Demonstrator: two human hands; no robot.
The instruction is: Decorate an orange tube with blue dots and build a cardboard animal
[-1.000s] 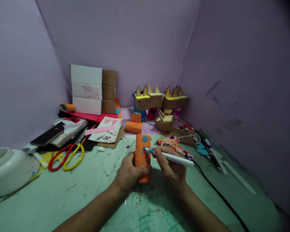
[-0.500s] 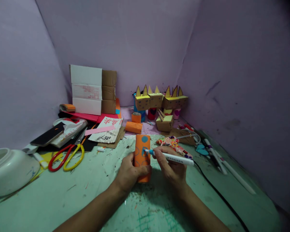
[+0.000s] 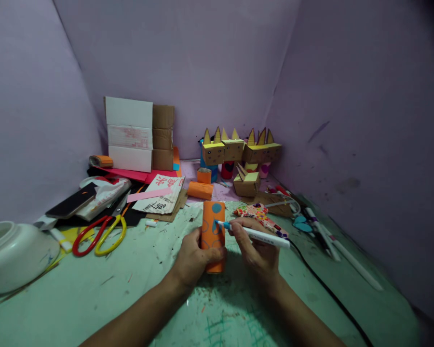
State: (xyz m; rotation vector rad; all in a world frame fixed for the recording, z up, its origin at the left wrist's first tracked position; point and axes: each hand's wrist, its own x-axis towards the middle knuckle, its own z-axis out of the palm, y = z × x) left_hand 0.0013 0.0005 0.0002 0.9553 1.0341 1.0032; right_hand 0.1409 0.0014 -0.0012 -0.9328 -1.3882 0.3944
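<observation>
My left hand point(image 3: 195, 255) is wrapped round the lower part of an orange paper-covered tube point(image 3: 210, 233), its thumb across the front. The tube carries blue circle outlines; the top circle is filled in blue, and one below it is partly filled. In my right hand point(image 3: 255, 248) is a white marker pen point(image 3: 264, 236) with a blue tip end, held in a writing grip. The pen's tip touches the tube at the partly filled circle. Behind the tube lie another orange tube point(image 3: 200, 190) and a short upright orange one point(image 3: 204, 175).
Scissors point(image 3: 110, 229) with red and yellow handles lie left, beside a white bowl point(image 3: 18, 255). Cardboard animal heads point(image 3: 213, 153) stand on coloured tubes at the back. A patterned glue gun point(image 3: 258, 214) with a black cord point(image 3: 321, 284) and several pens point(image 3: 321, 231) lie right.
The pen tip has shifted very slightly on the same circle, and the blue fill there looks a little larger. My left hand and the tube have stayed put.
</observation>
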